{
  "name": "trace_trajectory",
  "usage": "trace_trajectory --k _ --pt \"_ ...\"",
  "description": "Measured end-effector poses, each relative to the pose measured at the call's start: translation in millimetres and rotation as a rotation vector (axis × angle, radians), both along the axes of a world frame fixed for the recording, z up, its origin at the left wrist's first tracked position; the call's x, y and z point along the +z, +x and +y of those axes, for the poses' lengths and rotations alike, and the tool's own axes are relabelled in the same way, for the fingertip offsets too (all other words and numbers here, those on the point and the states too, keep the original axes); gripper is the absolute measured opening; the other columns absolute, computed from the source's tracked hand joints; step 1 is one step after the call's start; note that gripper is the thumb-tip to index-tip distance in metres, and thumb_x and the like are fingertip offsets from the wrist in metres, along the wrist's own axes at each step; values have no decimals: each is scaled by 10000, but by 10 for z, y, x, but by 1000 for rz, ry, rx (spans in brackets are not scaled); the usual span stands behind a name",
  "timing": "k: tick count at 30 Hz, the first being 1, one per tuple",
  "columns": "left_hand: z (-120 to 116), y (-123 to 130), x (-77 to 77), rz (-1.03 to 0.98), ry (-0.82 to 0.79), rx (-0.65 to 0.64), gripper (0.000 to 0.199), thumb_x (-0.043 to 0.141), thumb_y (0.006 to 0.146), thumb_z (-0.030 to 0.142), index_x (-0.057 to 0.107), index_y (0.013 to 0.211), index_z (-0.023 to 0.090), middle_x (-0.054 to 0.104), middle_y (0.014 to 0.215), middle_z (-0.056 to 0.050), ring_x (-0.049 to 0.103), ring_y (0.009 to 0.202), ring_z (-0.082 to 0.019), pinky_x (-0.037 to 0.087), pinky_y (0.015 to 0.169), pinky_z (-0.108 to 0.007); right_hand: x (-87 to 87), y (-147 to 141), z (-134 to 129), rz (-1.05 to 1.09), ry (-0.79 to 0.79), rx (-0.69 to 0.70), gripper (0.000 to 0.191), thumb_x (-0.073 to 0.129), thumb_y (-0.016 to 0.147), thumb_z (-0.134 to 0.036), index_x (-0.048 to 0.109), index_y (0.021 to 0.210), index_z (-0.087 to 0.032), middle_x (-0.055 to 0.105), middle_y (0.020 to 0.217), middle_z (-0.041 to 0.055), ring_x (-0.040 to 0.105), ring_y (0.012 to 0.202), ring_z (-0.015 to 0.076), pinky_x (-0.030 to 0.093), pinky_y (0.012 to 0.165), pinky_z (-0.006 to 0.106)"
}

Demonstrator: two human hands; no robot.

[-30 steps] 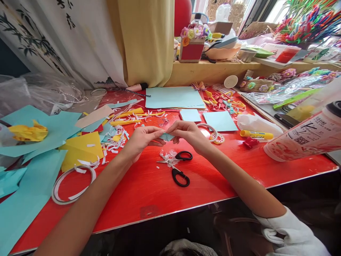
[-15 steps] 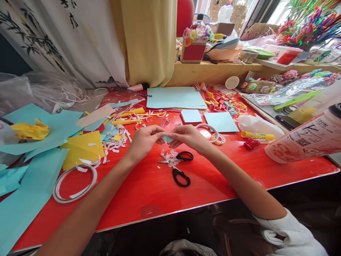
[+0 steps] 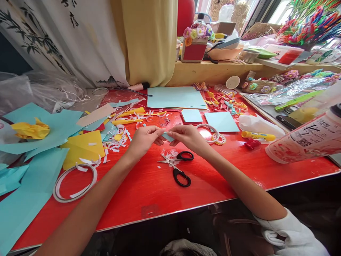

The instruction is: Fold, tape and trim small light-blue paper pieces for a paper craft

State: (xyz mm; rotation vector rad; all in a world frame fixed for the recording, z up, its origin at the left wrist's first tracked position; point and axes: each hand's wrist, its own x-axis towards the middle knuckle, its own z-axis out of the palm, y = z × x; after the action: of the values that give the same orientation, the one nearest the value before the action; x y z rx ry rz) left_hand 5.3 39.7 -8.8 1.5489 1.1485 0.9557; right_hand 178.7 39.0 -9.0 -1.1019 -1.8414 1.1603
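A small piece of light blue paper (image 3: 167,137) is pinched between both hands above the middle of the red table. My left hand (image 3: 145,140) grips its left side between thumb and fingers. On its other side, my right hand (image 3: 188,137) holds it the same way, the fingertips of both hands almost meeting. Most of the paper is hidden by the fingers. Just below the hands lie black-handled scissors (image 3: 177,167), blades partly spread, over a few clear scraps (image 3: 169,154). Beyond them rest a small stack of blue paper squares (image 3: 191,116) and a larger blue square (image 3: 221,122).
Large blue sheets (image 3: 39,174), a yellow sheet (image 3: 84,147) and a tape roll (image 3: 60,193) lie left. Right are another tape ring (image 3: 217,132), a yellow glue stick (image 3: 258,136) and a tilted cup (image 3: 306,138). Blue sheets (image 3: 174,97) lie at the back.
The fingers have shifted slightly on the blue paper, and its visible part looks a little different. Both hands stay in nearly the same place; nothing else has moved.
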Motion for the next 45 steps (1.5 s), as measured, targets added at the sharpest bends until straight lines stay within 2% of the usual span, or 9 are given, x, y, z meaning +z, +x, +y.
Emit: trace_trajectory --k 4,8,14,21,24,30,34,41,45 --pt "33 -27 40 -27 -77 29 386 503 771 478 622 742 112 652 668 -64 610 582 -143 520 610 -292 -9 23 20 9 -7 -27 272 502 809 -361 614 814 -112 633 669 48 638 601 139 504 583 242" --pt "55 -49 38 8 -68 3 326 591 721 435 610 686 111 646 650 -49 607 566 -131 512 609 -266 -8 30 23 -25 15 -31 281 496 808 -370 621 799 -118 638 681 48 639 609 136 497 587 235" --pt "55 -34 -12 -39 -42 20 288 594 726 403 609 698 117 649 642 -40 610 565 -128 512 609 -266 3 11 1 -45 27 -24 262 483 819 -338 621 774 -119 635 658 44 630 590 124 492 578 224" --pt "80 -46 -2 -82 -169 25 354 578 719 457 614 682 107 652 633 -58 603 540 -132 513 588 -282 -6 -2 1 -47 14 -48 251 477 821 -325 621 796 -121 637 635 45 626 573 125 495 587 234" --pt "84 -43 -13 -75 -173 14 340 601 699 453 610 692 113 648 648 -52 605 562 -133 511 602 -282 -21 -5 8 -48 20 -65 263 476 823 -337 621 786 -121 637 650 45 627 579 123 495 589 232" --pt "42 -5 -36 -105 -86 52 254 638 684 371 597 695 121 607 610 -13 578 563 -113 490 604 -250 -1 -8 21 -24 -138 14 331 554 763 -424 635 792 -104 645 723 62 638 632 136 521 615 246" --pt "15 0 -36 -133 -58 60 267 588 722 390 585 663 130 595 590 -12 566 559 -110 478 604 -246 53 -19 3 -30 -210 44 311 547 780 -394 628 751 -96 651 698 75 638 607 135 526 610 253" --pt "42 -3 -91 -65 -59 102 347 519 746 471 549 635 143 590 582 -25 568 543 -130 499 578 -283 -20 -46 -11 -131 -35 6 270 490 821 -332 632 748 -115 644 662 52 621 569 121 490 565 227" --pt "73 -24 -129 -40 -47 127 319 517 752 456 543 679 147 577 632 -25 573 611 -135 506 538 -256 -80 -71 -6 -196 30 -20 229 493 814 -296 645 840 -128 661 730 52 617 613 124 463 558 222"
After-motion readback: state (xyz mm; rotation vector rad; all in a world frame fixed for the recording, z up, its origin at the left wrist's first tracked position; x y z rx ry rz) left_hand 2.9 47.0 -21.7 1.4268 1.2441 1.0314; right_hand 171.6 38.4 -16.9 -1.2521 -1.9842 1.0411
